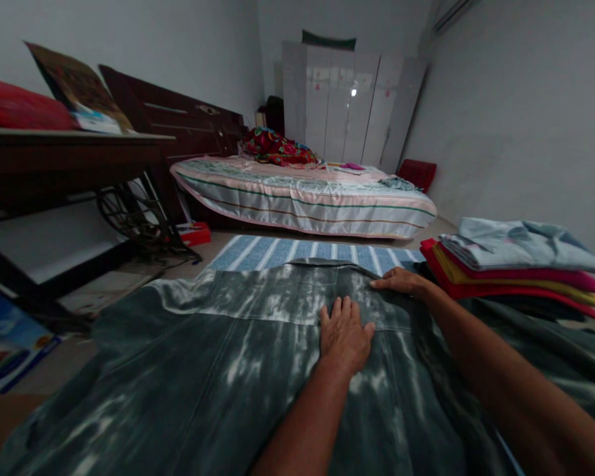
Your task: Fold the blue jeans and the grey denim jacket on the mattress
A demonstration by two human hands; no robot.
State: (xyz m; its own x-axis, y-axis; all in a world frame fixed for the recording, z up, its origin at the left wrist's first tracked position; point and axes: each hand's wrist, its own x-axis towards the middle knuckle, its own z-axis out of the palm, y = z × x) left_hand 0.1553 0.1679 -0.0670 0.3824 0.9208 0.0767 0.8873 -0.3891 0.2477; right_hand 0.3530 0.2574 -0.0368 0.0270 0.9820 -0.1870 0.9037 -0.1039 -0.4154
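Saw a bed [302,198] across the far end of the room. Found, nearer, a grey-green shirt [203,370] spread flat over the floor and filling most of the foreground, collar end far, hem end near, long axis running straight away from the body. Noted a striped mat [277,252] just beyond the collar, seemingly running under the cloth. Noted a stack [515,271] of folded clothes off to the right, just beside the shirt's far right part. Found the left hand [344,336] palm down on the shirt, right of its middle, fingers straight and close together, pointing toward the collar, clamped on nothing. Found the right hand [401,281] further out, likewise flat, fingers laid at the collar edge, pinching no cloth so far as visible. Judged the right hand nearer the collar and the stack, the left nearer the body; placed both right of the shirt's centre line, with the left half untouched.
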